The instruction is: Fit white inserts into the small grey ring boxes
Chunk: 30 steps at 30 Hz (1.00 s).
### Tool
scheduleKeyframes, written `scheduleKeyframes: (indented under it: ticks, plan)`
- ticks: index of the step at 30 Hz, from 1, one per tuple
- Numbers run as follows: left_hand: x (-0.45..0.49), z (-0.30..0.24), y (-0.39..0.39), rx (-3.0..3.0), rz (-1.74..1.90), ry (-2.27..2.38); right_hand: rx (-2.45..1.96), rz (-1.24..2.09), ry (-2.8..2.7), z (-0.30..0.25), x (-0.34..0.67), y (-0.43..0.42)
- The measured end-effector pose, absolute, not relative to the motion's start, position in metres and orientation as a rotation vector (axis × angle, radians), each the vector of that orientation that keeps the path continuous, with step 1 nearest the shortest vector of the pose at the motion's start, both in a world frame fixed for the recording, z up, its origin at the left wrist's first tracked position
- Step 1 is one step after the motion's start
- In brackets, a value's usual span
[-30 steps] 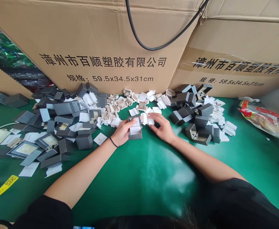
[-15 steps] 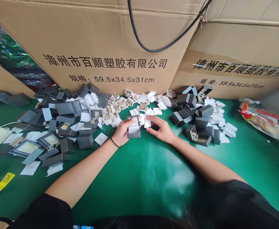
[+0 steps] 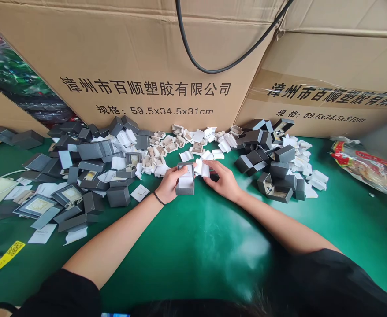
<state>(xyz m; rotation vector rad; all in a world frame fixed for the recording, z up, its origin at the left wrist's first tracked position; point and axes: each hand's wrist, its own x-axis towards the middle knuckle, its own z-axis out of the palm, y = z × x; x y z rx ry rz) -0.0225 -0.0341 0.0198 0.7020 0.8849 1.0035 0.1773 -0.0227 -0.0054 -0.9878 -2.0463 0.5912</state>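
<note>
My left hand is closed round a small dark grey jewellery box, which stands open and shows a white inside. The thumb lies across the lid side. Just right of the box, my right hand pinches a small folded white insert between thumb and fingers. The insert's left edge is close to the box; whether they touch I cannot tell. Behind both hands lie loose white and beige inserts in a heap. A white card lies left of my left wrist.
Piles of grey boxes lie to the left and right on the green tabletop. Large cardboard cartons stand at the back, with a black cable hanging before them. A red food packet lies far right.
The box in my left hand has tilted and lowered slightly toward me. The white insert in my right hand has shifted a little and shows more plainly.
</note>
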Motion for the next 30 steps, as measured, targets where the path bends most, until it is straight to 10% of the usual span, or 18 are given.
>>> scheduleKeyframes:
  ticks: [30]
  plan:
    - [-0.020, 0.008, -0.033, 0.558, 0.956, 0.745, -0.977, 0.690, -1.960, -0.001, 0.176, -0.026]
